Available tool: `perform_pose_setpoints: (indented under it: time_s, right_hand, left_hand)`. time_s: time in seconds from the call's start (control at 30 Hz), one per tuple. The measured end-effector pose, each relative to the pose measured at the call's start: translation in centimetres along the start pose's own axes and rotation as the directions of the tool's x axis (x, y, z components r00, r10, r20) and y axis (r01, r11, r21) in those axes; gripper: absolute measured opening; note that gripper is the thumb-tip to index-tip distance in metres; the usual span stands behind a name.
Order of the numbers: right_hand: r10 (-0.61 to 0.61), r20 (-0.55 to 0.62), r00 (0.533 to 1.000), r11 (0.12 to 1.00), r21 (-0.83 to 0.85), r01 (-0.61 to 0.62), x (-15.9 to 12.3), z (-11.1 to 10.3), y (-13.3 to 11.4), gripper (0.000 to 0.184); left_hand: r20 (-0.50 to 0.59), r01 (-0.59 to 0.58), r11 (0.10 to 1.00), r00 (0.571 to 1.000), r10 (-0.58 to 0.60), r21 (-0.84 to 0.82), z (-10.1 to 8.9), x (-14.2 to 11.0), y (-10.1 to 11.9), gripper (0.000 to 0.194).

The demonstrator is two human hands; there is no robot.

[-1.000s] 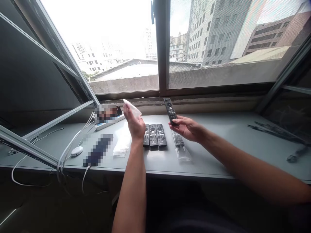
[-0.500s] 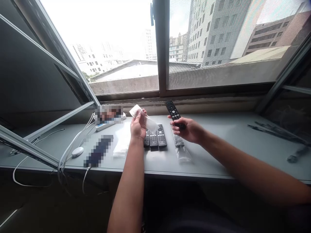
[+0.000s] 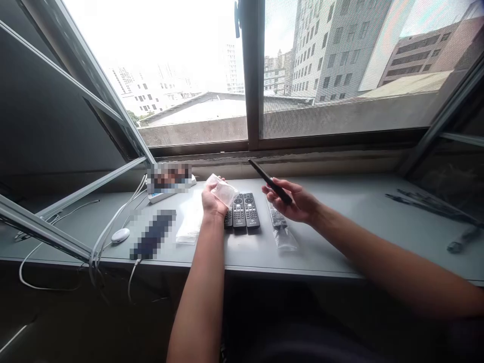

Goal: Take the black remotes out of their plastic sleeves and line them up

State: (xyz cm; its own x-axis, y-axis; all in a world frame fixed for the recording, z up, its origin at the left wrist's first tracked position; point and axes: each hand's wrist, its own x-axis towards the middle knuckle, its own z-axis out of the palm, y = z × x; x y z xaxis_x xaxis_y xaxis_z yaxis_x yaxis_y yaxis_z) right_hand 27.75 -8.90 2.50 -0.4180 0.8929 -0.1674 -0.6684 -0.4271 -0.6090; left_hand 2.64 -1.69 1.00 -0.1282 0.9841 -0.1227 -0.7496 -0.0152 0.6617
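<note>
My left hand (image 3: 214,200) is closed on a clear plastic bag (image 3: 225,193), which lies across the palm and fingers. In my right hand (image 3: 297,199) a black remote control (image 3: 270,182) is gripped by its lower end, edge toward me and far end tilted up to the left. Several black remotes (image 3: 239,212) lie side by side on the table, partly hidden by my left hand and the bag. Below my right hand lies a bagged remote (image 3: 279,219), its loose plastic end toward me. A stack of clear bags (image 3: 188,224) rests left of my left wrist.
A blurred-out dark object (image 3: 154,234) with a cable and a white round disc (image 3: 120,236) lie at left. Behind them is a white power strip (image 3: 170,193). A metal frame (image 3: 109,101) slants up at left. Dark rods (image 3: 427,204) lie at far right. The table's front edge (image 3: 302,272) is near me.
The remote in my right hand has turned from showing its buttons to showing its narrow edge. The bag in my left hand has swung up and spread over the palm.
</note>
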Motion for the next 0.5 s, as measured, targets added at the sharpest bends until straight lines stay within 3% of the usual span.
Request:
perform_pose_setpoints:
  time_s: [0.13,0.5]
  right_hand:
    - [0.002,0.021,1.000,1.000,0.011,-0.002,0.27,-0.20,-0.11,0.014]
    - [-0.031,0.027,0.999,0.999,0.025,0.031,-0.01,0.70,0.25,0.036]
  left_hand:
    - [0.068,-0.018,0.990,0.997,0.027,-0.141,-0.18,-0.01,0.14,0.064]
    - [0.074,-0.105,0.993,0.991,0.109,-0.053,-0.22,0.29,-0.10,0.058]
